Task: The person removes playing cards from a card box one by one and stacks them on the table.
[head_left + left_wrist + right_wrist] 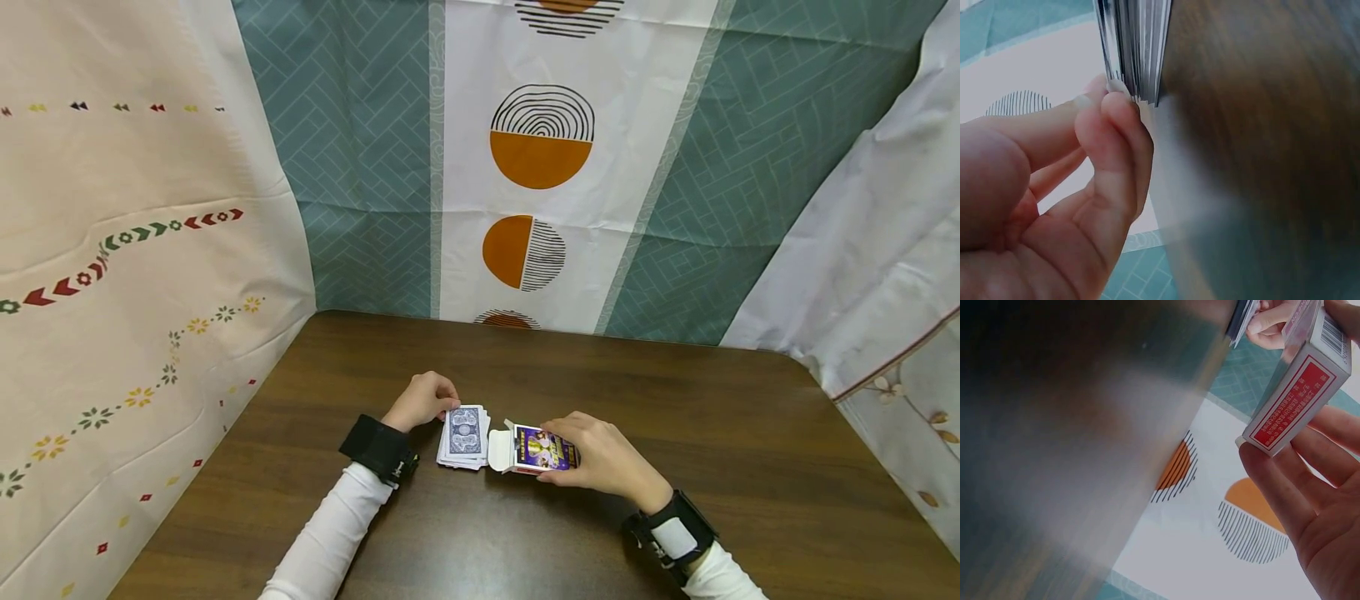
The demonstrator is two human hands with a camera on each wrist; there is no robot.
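Note:
A loose stack of playing cards [465,432] lies face down, showing blue-patterned backs. At its far left corner my left hand [423,401] pinches the cards' edge between thumb and fingertips. The left wrist view shows the fingertips right at the edges of the cards [1138,53]. Just right of the stack, my right hand [596,454] grips a small purple and yellow card box [543,448], thumb on the near side and fingers on the far side. Its white flap [500,451] stands open toward the cards. The right wrist view shows a red printed label on the box [1297,403].
A dark brown wooden table [675,417] carries the cards and box. Behind it hangs a teal and white patterned cloth [367,167]. Cream cloth [150,250] covers the left side, and white cloth [877,233] hangs at the right.

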